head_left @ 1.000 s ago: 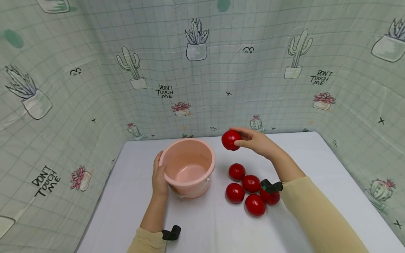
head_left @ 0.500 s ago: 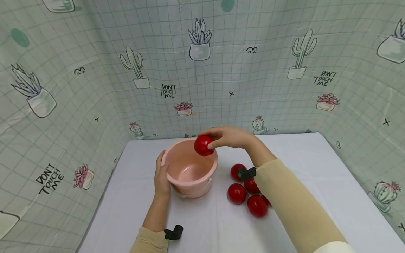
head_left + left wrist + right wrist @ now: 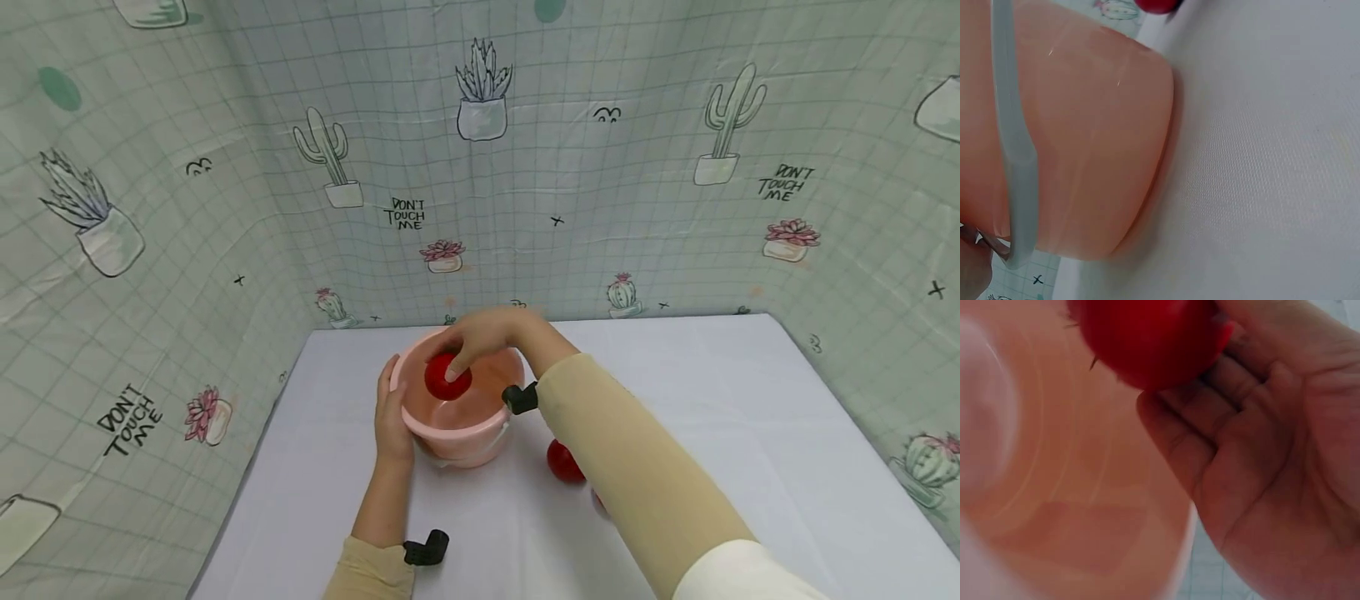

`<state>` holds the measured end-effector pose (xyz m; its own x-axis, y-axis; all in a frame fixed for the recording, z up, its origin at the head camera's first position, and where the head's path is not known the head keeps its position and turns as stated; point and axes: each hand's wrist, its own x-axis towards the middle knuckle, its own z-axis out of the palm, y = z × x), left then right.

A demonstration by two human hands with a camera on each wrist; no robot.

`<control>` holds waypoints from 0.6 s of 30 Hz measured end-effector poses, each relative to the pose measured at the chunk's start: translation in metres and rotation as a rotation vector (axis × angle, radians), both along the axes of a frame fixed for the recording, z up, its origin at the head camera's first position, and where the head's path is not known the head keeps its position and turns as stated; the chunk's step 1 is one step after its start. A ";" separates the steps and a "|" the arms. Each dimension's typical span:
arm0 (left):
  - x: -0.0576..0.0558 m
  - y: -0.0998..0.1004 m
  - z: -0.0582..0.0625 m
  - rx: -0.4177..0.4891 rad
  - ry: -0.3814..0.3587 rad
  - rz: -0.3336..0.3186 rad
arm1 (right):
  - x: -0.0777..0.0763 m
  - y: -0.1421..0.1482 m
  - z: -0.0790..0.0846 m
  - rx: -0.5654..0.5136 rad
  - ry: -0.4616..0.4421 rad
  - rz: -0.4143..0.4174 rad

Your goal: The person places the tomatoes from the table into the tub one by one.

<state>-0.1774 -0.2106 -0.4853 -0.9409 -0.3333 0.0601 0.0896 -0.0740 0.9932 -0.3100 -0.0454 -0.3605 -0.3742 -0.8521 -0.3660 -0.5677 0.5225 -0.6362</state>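
Observation:
A pink plastic bucket (image 3: 459,451) stands upright on the white table. My left hand (image 3: 392,423) holds its left side, with the thumb at the rim. In the left wrist view, the bucket's pale handle (image 3: 1018,150) hangs down along the outer wall. Over the bucket's mouth, my right hand (image 3: 486,332) grips a shiny red tomato (image 3: 444,381) between thumb and fingers, reaching inside the rim. Thin dark stem leaves stick out from this tomato (image 3: 1154,340) in the right wrist view, with the bucket's inner wall (image 3: 1079,444) behind it.
On the white tabletop (image 3: 697,400), right of the bucket, a tomato (image 3: 563,463) shows partly beside my right sleeve (image 3: 637,467). The sleeve hides most of the others there. A cloth (image 3: 555,167) printed with cacti hangs behind and on both sides.
My right hand has carried the tomato leftward from above the table to the bucket's mouth and lowered it within the rim. My left hand has kept its hold on the bucket.

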 end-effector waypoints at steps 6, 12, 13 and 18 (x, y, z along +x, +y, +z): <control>-0.003 0.001 -0.002 -0.008 0.003 0.001 | -0.002 -0.024 -0.010 0.104 -0.009 0.075; -0.004 0.001 -0.003 -0.006 0.017 0.013 | -0.002 -0.030 -0.024 0.142 -0.070 0.082; -0.003 0.001 -0.003 -0.008 0.022 0.016 | -0.001 -0.030 -0.026 0.147 -0.066 0.083; -0.002 -0.001 -0.003 -0.016 0.027 0.047 | 0.003 -0.033 -0.029 0.187 -0.044 0.051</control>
